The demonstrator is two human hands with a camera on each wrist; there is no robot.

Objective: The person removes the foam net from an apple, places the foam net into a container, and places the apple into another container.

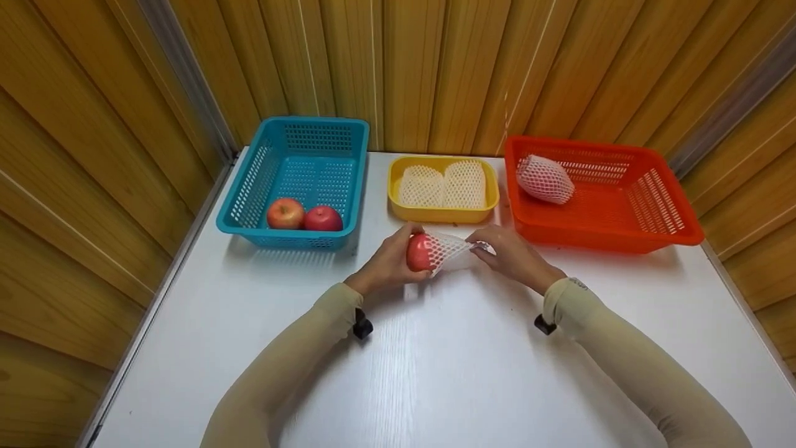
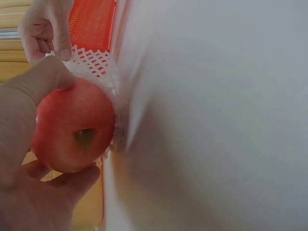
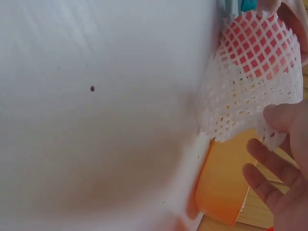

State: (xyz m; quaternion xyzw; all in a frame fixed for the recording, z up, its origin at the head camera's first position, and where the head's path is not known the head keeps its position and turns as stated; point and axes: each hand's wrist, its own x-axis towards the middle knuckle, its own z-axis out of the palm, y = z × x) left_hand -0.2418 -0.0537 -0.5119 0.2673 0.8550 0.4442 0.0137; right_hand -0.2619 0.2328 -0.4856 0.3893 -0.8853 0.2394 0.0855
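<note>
My left hand (image 1: 393, 260) grips a red apple (image 2: 74, 126) around its side, thumb on one side and fingers on the other. A white foam net sleeve (image 3: 245, 91) covers the apple's right part in the head view. Its far end is pinched between the thumb and a finger of my right hand (image 1: 513, 256). The stem end of the apple is bare and faces the left wrist camera. Both hands are above the white table, just in front of a yellow basket (image 1: 443, 215) that holds a couple of foam net sleeves (image 1: 465, 185).
At the back left, a blue basket (image 1: 292, 234) holds two apples (image 1: 323, 218). A red basket (image 1: 612, 239) at the back right contains a net-wrapped apple (image 1: 545, 179). Wood-panelled walls (image 1: 410, 74) enclose the white table (image 1: 435, 373) at the back and sides.
</note>
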